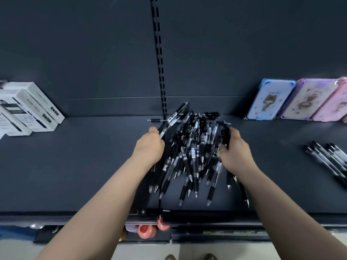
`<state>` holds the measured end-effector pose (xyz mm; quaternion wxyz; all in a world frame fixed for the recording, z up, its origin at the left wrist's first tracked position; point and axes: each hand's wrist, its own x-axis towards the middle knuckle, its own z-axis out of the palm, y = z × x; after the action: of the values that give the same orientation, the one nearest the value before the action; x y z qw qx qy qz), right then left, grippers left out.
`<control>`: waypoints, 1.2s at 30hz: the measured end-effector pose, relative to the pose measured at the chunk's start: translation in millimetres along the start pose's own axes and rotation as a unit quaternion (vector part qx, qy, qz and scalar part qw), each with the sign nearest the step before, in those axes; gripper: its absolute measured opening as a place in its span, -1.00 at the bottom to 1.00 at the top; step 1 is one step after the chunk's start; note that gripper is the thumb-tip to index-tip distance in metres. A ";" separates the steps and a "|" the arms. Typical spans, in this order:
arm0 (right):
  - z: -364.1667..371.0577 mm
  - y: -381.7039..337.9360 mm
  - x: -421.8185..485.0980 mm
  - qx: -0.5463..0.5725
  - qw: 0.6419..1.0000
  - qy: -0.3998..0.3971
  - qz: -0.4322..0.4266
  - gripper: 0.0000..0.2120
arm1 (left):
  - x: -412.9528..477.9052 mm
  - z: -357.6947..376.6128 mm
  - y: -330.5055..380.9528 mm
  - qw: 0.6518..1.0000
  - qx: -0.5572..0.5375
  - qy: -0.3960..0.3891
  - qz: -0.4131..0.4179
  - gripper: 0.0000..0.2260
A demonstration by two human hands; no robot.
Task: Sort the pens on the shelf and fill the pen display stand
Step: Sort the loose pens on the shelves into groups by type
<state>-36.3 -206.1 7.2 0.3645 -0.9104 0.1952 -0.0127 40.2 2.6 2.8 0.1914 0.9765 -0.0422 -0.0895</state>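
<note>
A loose heap of black and clear pens [193, 151] lies in the middle of the dark shelf [75, 166], tips mostly pointing toward me. My left hand [149, 145] is at the heap's left side, its fingers curled around one or more pens that stick up past it. At the heap's right side my right hand [233, 147] grips some black pens between thumb and fingers. A separate row of several pens [326, 158] lies side by side at the shelf's far right. No pen display stand is in view.
White boxes [28, 109] lean at the back left of the shelf. Pastel blue, purple and pink cases [293, 100] stand against the back wall at the right. A slotted upright [159, 59] runs down the back panel. Orange items [146, 230] sit on the shelf below.
</note>
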 end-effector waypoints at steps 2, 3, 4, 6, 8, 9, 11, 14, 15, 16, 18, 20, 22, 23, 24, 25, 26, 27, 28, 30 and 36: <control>-10.3 -7.0 1.3 0.078 0.996 0.032 -0.006 -0.49 | -6.5 -7.5 -6.6 0.999 -0.024 0.026 0.015 -0.91; -15.6 -12.3 1.5 0.120 0.992 0.045 -0.015 -0.51 | -9.2 -12.6 -10.1 0.998 -0.034 0.043 0.028 -0.90; -20.6 -19.6 1.1 0.165 0.985 0.050 -0.026 -0.56 | -11.3 -18.2 -13.0 0.996 -0.052 0.057 0.042 -0.90; -29.6 -37.6 0.9 0.266 0.963 0.031 -0.035 -0.68 | -17.0 -32.1 -11.4 0.986 -0.140 0.049 0.078 -0.89; -35.7 -55.9 2.4 0.347 0.937 -0.013 -0.031 -0.71 | -28.1 -44.9 3.3 0.952 -0.282 -0.030 0.115 -0.84; -37.6 -64.5 3.0 0.378 0.925 -0.037 -0.031 -0.71 | -34.7 -48.0 12.5 0.919 -0.361 -0.099 0.122 -0.83; -41.8 -74.3 4.1 0.424 0.901 -0.072 -0.047 -0.84 | -47.1 -48.5 31.3 0.829 -0.492 -0.246 0.108 -0.86; -51.6 -68.3 3.1 0.483 0.869 -0.101 -0.038 -0.90 | -55.8 -35.0 49.7 0.752 -0.549 -0.353 0.093 -0.90; -57.2 -62.4 1.7 0.496 0.862 -0.101 -0.024 -0.84 | -57.6 -29.3 56.0 0.742 -0.555 -0.365 0.091 -0.90; -62.2 -54.8 1.9 0.500 0.860 -0.098 -0.013 -0.78 | -59.0 -23.5 62.3 0.736 -0.561 -0.371 0.084 -0.89; -74.2 -39.5 2.2 0.491 0.866 -0.095 -0.003 -0.73 | -62.7 -13.5 78.2 0.731 -0.562 -0.377 0.082 -0.88; -85.4 -23.8 3.8 0.484 0.868 -0.110 -0.002 -0.81 | -65.4 -5.7 96.0 0.737 -0.553 -0.379 0.089 -0.87; -100.9 -6.3 5.0 0.481 0.865 -0.144 -0.010 -0.88 | -67.4 1.7 117.6 0.744 -0.546 -0.373 0.089 -0.87; -110.3 2.2 5.6 0.473 0.866 -0.161 -0.017 -0.90 | -68.3 5.4 129.8 0.748 -0.543 -0.372 0.087 -0.87; -118.4 10.6 6.7 0.464 0.868 -0.173 -0.024 -0.91 | -69.8 9.0 140.5 0.750 -0.540 -0.373 0.087 -0.87; -130.1 21.3 9.0 0.460 0.869 -0.178 -0.034 -0.90 | -71.5 14.7 155.9 0.750 -0.538 -0.374 0.089 -0.87; -141.1 31.7 11.6 0.461 0.868 -0.177 -0.043 -0.87 | -73.5 20.9 170.9 0.748 -0.542 -0.374 0.090 -0.88; -152.1 42.8 14.5 0.462 0.870 -0.168 -0.051 -0.84 | -74.9 27.8 186.8 0.742 -0.549 -0.375 0.089 -0.88; -164.1 54.7 18.1 0.459 0.873 -0.156 -0.059 -0.83 | -76.3 35.3 204.1 0.736 -0.557 -0.374 0.087 -0.89; -185.7 77.2 25.4 0.452 0.880 -0.129 -0.070 -0.89 | -77.9 49.0 234.2 0.716 -0.577 -0.383 0.086 -0.88; -262.6 153.2 55.7 0.464 0.882 -0.060 -0.050 -0.80 | -83.3 96.1 310.1 0.706 -0.600 -0.365 0.092 -0.92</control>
<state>-81.4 -500.2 90.9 0.7551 -0.6448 0.0986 -0.0657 -74.7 -309.2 46.7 0.7140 0.5375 -0.1361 -0.4275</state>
